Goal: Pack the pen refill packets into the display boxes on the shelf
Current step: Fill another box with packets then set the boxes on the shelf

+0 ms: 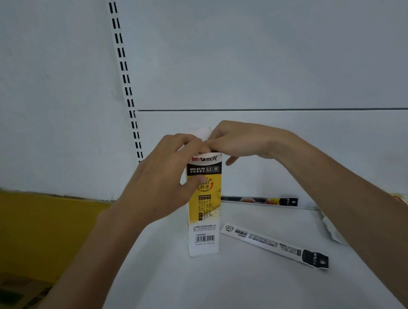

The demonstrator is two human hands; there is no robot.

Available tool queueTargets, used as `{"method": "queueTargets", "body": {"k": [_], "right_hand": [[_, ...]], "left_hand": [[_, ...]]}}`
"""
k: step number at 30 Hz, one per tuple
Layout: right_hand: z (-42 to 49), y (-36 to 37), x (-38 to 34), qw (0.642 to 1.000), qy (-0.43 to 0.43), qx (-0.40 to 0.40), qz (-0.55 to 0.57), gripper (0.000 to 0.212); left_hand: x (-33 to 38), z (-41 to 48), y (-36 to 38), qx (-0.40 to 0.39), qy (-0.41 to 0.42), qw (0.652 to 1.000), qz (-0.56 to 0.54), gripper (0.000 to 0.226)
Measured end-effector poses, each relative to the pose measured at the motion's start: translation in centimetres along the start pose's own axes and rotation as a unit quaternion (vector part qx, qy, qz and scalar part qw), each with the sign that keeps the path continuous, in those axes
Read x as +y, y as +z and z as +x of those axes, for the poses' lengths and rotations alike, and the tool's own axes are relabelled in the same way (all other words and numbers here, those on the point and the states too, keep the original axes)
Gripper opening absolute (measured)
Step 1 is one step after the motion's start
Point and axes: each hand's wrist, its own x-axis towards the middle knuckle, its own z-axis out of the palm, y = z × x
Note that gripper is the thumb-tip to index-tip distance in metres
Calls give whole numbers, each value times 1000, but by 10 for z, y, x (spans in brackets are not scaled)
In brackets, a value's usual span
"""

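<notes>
Yellow-and-white cardboard display box (199, 206) stands upright, both hands' fingers (224, 138) pinching its top flap; flat white refill packet (274, 245) below-right awaits packing.

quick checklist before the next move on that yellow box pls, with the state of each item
1. Display box upright on the shelf: ok.
2. Left hand steadying the box's side: ok.
3. Right hand on the top flap: ok, pinching it.
4. Top fully open for loading: cannot tell, both hands cover the opening.
5. Refill packet within reach: ok, lying flat on the shelf right of the box; a second packet lies by the back wall.
6. Hand free to pick up a packet: not ok, both are on the box.
</notes>
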Motion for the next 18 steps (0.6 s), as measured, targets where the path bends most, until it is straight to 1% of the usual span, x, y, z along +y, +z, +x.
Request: {"method": "queueTargets", "body": {"k": [1, 2, 3, 4, 6, 7, 8, 9, 10, 12, 13, 15, 18], "right_hand": [[-1, 3, 3, 999, -16, 28, 9, 42], [-2, 7, 6, 996, -41, 79, 21, 37], [-5, 10, 9, 985, -79, 146, 44, 29], [-8, 12, 13, 965, -117, 218, 85, 19], [-17, 9, 22, 908, -171, 329, 197, 8], [-19, 7, 33, 892, -176, 360, 209, 5], [-21, 8, 47, 895, -162, 376, 177, 6], [-20, 11, 64, 912, -131, 373, 109, 8], [-19, 18, 83, 934, -90, 343, 28, 9], [-18, 39, 116, 965, -8, 245, -99, 10], [-18, 50, 128, 968, 22, 202, -148, 12], [-19, 67, 145, 959, 37, 174, -220, 15], [-17, 78, 156, 928, 14, 189, -321, 16]], "left_hand": [[-1, 0, -1, 1, 4, 1000, -4, 40], [-3, 1, -1, 1, 7, 1000, -7, 40], [-4, 1, -1, 1, 9, 1000, -7, 39], [-5, 1, -1, 0, 9, 1000, -6, 38], [-8, 0, 1, 5, 5, 1000, -2, 36], [-8, 0, 1, 10, 5, 1000, 0, 37], [-9, 0, 2, 14, 9, 1000, 1, 39], [-8, 0, 3, 15, 13, 1000, 2, 40], [-7, 0, 3, 14, 16, 1000, 1, 41], [-6, 1, 5, 14, 16, 1000, -1, 40], [-4, 1, 6, 15, 16, 1000, -3, 40], [-4, 1, 7, 19, 14, 1000, -7, 42], [-4, 2, 7, 17, 13, 1000, -11, 43]]}}
